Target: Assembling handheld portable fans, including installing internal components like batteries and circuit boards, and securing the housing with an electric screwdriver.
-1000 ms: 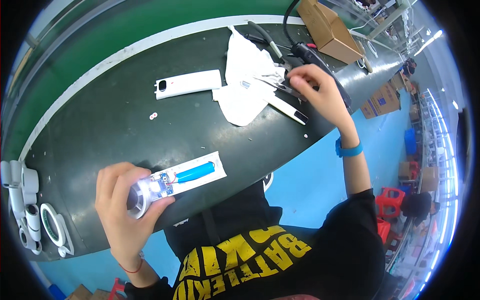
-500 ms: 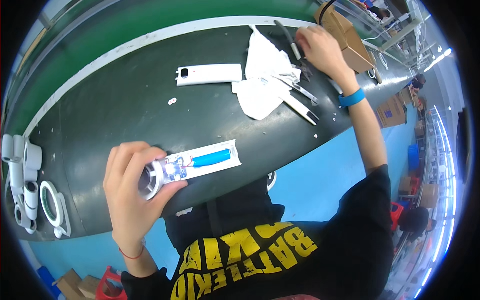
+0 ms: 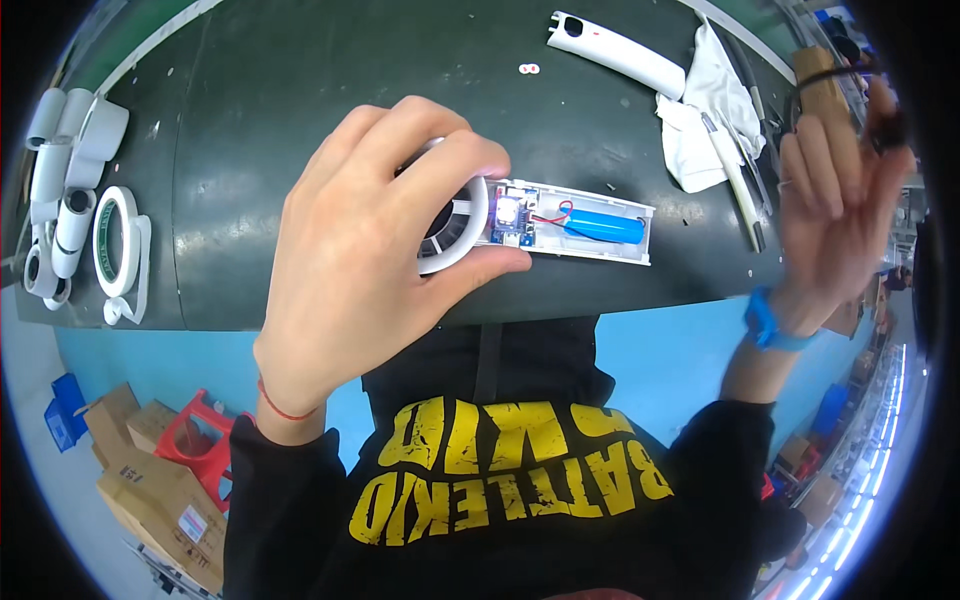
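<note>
My left hand (image 3: 370,240) is wrapped round the ring-shaped white head of a handheld device, possibly a small fan (image 3: 480,225), above the near part of the bench. Its long white handle shell lies open, pointing right. Inside sit a small circuit board (image 3: 510,212) with a bright light on it and a blue cylindrical battery (image 3: 605,226) joined by red wires. My right hand (image 3: 835,190) is raised at the far right, smeared by motion. Its fingers are closed around a dark thing (image 3: 888,130) beside a black cord; I cannot make out its kind.
A white shell half (image 3: 615,52) lies at the back of the dark bench (image 3: 330,60). Beside it are a white cloth (image 3: 695,150) and a slim white-handled tool (image 3: 737,185). White cylinders (image 3: 48,180) and a tape roll (image 3: 117,240) stand left. Cartons (image 3: 165,510) and a red stool (image 3: 200,445) are below.
My view has shifted. My left hand has brought the device closer, its handle now tilting down to the right. My right hand has left the back of the bench near the carton and come up.
</note>
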